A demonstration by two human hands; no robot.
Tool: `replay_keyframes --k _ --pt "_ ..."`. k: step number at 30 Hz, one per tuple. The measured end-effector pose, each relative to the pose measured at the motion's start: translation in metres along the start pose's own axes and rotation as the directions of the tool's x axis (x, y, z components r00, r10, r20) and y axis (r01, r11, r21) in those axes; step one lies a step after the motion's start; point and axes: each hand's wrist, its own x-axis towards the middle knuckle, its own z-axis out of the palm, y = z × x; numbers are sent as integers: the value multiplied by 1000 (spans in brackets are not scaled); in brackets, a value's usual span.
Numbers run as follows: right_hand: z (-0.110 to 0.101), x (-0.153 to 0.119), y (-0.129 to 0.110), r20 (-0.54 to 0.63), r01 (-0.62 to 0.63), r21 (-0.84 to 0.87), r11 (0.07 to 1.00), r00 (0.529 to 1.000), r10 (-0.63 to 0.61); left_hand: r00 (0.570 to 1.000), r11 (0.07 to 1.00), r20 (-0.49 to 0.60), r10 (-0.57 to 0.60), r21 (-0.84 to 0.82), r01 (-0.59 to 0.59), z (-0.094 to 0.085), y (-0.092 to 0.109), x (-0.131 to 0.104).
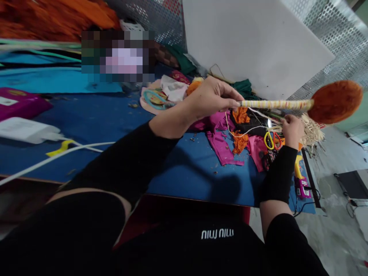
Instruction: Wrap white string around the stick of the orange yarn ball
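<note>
My left hand [214, 97] pinches the near end of a stick wrapped in yellow and white yarn [276, 105], held level above the table. On the stick's far end sits a round, fuzzy orange head [336, 101]. A loose white string [241, 135] loops down below my left fingers. My right hand [293, 130] is farther right and lower, its fingers pinched together beside thin stalks and a pale strand; what they grip is hard to make out. Close to its wrist lie yellow- and red-handled scissors [268, 140].
Magenta cloth pieces [220, 149], orange crumpled scraps [240, 142] and a bundle of straw [313, 130] lie on the blue table [184, 180]. A yellow glue gun [299, 166] is at the right edge. A white cable [57, 156] crosses the left side. A white board [247, 42] leans behind.
</note>
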Motion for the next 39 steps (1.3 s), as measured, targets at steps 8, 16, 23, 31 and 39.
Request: replay_keyframes --k 8,16,23,31,39 --pt "29 -40 -127 83 272 603 750 913 -399 996 993 -41 -81 -87 77 20 -10 0" --pt "32 -70 -160 -175 316 586 746 949 -264 981 979 -150 -125 -178 97 20 -12 8" --pt "29 -75 -160 -255 476 254 842 873 -416 982 995 -184 -54 -94 37 29 -25 14" --pt "22 -72 -155 -194 495 122 861 862 -468 993 975 -114 13 223 13 33 -25 6" --pt "18 -62 -143 -72 451 22 892 891 -448 984 757 62 165 631 -167 39 -20 -8"
